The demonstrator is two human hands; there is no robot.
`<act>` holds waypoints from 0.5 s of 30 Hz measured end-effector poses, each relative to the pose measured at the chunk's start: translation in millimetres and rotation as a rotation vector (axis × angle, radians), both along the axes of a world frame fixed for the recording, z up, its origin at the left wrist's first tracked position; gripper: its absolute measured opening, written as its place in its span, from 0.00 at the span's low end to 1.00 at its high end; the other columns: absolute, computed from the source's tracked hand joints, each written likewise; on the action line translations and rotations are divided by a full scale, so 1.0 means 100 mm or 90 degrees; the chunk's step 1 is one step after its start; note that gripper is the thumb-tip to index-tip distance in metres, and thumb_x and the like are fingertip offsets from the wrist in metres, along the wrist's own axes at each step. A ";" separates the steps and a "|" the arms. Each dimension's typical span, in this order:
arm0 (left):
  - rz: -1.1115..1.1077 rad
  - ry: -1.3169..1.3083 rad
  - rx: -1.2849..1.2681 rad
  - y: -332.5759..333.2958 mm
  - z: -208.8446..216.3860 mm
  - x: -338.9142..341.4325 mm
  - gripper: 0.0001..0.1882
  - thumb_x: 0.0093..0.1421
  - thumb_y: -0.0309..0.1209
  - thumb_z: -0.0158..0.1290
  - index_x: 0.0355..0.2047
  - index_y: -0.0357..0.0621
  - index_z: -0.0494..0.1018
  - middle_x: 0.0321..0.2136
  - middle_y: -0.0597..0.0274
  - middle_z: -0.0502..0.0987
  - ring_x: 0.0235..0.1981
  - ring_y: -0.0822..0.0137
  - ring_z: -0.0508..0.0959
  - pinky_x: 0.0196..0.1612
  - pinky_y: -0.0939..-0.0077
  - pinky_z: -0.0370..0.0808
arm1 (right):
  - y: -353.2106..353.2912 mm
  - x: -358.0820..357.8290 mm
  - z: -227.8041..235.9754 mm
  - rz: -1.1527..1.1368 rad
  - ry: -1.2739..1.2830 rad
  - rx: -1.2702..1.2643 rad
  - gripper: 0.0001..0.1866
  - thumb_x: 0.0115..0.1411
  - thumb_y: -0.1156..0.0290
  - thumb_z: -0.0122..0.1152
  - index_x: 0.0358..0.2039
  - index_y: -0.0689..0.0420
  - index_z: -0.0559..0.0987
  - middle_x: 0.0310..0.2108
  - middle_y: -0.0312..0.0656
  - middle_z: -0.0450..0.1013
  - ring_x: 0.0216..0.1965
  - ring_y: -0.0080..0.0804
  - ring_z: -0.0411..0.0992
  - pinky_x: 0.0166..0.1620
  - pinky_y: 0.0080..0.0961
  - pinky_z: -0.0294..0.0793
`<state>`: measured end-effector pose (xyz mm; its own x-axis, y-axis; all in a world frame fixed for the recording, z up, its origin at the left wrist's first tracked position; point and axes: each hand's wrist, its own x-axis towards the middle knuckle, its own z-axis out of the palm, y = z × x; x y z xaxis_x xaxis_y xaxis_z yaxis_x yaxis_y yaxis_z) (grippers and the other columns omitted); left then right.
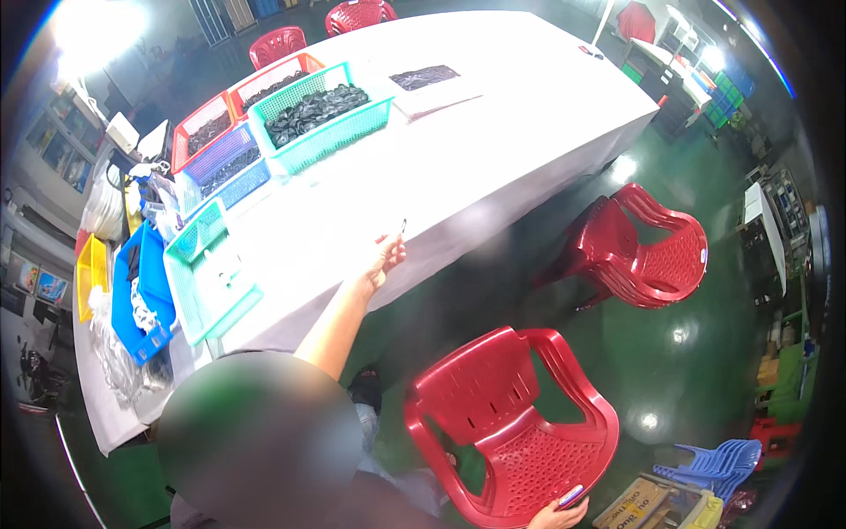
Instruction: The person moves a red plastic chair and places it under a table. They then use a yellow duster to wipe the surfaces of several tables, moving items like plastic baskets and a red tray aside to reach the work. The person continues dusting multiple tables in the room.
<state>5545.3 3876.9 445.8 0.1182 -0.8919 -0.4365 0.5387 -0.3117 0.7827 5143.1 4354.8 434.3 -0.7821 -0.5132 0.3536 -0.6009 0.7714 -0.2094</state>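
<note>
At the lower edge my right hand (560, 514) curls its fingers over the top of a red plastic chair's (546, 467) back, next to a small pale label. My left hand does not show. Close in front, at the lower left, is another person in dark clothing, the head (260, 441) blurred over. From beyond that head a bare arm reaches to the table's near edge. Its hand (383, 257) pinches a small, thin dark piece (404, 226), too small to name.
A white-covered table (511, 97) bears a green basket (326, 145) of black discs, red and blue baskets of dark parts, a pale green tray (211, 273) and a blue bin (141, 291). Stacked red chairs (648, 247) stand right; blue stools (714, 467) and a carton (634, 502) lower right.
</note>
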 end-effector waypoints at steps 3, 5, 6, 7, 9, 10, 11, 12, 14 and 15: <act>-0.019 -0.024 0.001 -0.77 -0.09 0.47 0.09 0.56 0.28 0.55 0.35 0.38 0.70 0.25 0.63 0.74 0.24 0.75 0.74 0.30 0.79 0.76 | 0.08 0.50 -0.27 -0.210 -0.107 -0.007 0.38 0.43 0.62 0.69 0.54 0.58 0.63 0.55 0.57 0.56 0.55 0.55 0.56 0.53 0.49 0.61; -0.119 -0.064 -0.048 -1.40 0.04 0.69 0.08 0.55 0.29 0.55 0.32 0.38 0.71 0.23 0.64 0.74 0.23 0.75 0.72 0.29 0.80 0.74 | 0.15 0.72 -0.34 -0.227 -0.129 0.042 0.37 0.43 0.63 0.69 0.53 0.55 0.64 0.55 0.57 0.55 0.55 0.56 0.55 0.54 0.48 0.61; -0.128 -0.096 -0.074 -1.77 0.15 0.73 0.06 0.56 0.28 0.54 0.30 0.37 0.72 0.22 0.64 0.73 0.21 0.74 0.71 0.29 0.81 0.73 | 0.17 0.81 -0.35 -0.208 -0.121 0.075 0.36 0.43 0.63 0.69 0.53 0.54 0.64 0.56 0.57 0.54 0.56 0.57 0.55 0.55 0.48 0.61; -0.158 -0.061 -0.148 -2.17 0.32 0.78 0.05 0.56 0.27 0.52 0.30 0.37 0.72 0.22 0.63 0.73 0.20 0.73 0.70 0.27 0.81 0.72 | 0.20 0.89 -0.33 -0.190 -0.116 0.107 0.35 0.43 0.64 0.68 0.53 0.52 0.65 0.57 0.56 0.53 0.56 0.58 0.54 0.55 0.47 0.60; -0.079 -0.023 -0.225 -2.95 0.68 0.77 0.08 0.58 0.27 0.50 0.35 0.34 0.70 0.26 0.57 0.75 0.24 0.66 0.76 0.30 0.74 0.76 | 0.22 1.02 -0.23 -0.236 -0.154 0.174 0.34 0.43 0.64 0.68 0.52 0.48 0.66 0.58 0.56 0.51 0.57 0.58 0.53 0.56 0.47 0.60; -0.067 0.033 -0.295 -3.29 0.87 0.73 0.10 0.59 0.27 0.49 0.39 0.33 0.68 0.29 0.54 0.75 0.26 0.63 0.78 0.32 0.70 0.78 | 0.22 1.08 -0.16 -0.259 -0.176 0.207 0.33 0.43 0.65 0.68 0.52 0.47 0.66 0.58 0.56 0.50 0.57 0.58 0.52 0.56 0.47 0.59; -0.026 -0.012 -0.217 -3.56 1.04 0.71 0.12 0.60 0.27 0.47 0.42 0.33 0.65 0.33 0.51 0.74 0.28 0.59 0.78 0.33 0.67 0.78 | 0.22 1.15 -0.09 -0.240 -0.185 0.196 0.32 0.44 0.66 0.68 0.51 0.45 0.68 0.59 0.56 0.48 0.58 0.57 0.51 0.56 0.47 0.59; -0.002 -0.048 -0.203 -3.73 1.16 0.68 0.14 0.62 0.28 0.45 0.46 0.32 0.62 0.37 0.48 0.73 0.30 0.56 0.79 0.34 0.64 0.79 | 0.21 1.23 -0.03 -0.235 -0.182 0.186 0.31 0.44 0.66 0.68 0.51 0.46 0.68 0.59 0.56 0.48 0.58 0.56 0.51 0.57 0.46 0.59; -0.050 -0.060 -0.187 -3.70 1.19 0.53 0.16 0.63 0.28 0.42 0.49 0.33 0.59 0.40 0.47 0.72 0.32 0.55 0.78 0.34 0.64 0.79 | 0.22 1.42 0.07 -0.220 -0.176 0.174 0.31 0.44 0.67 0.67 0.51 0.47 0.68 0.59 0.57 0.49 0.58 0.56 0.52 0.57 0.45 0.59; -0.076 -0.072 -0.204 -3.55 1.17 0.43 0.17 0.63 0.29 0.41 0.51 0.34 0.58 0.41 0.46 0.71 0.32 0.55 0.78 0.34 0.65 0.79 | 0.23 1.52 0.10 -0.207 -0.192 0.170 0.31 0.44 0.69 0.66 0.51 0.50 0.68 0.58 0.57 0.49 0.58 0.55 0.53 0.58 0.43 0.57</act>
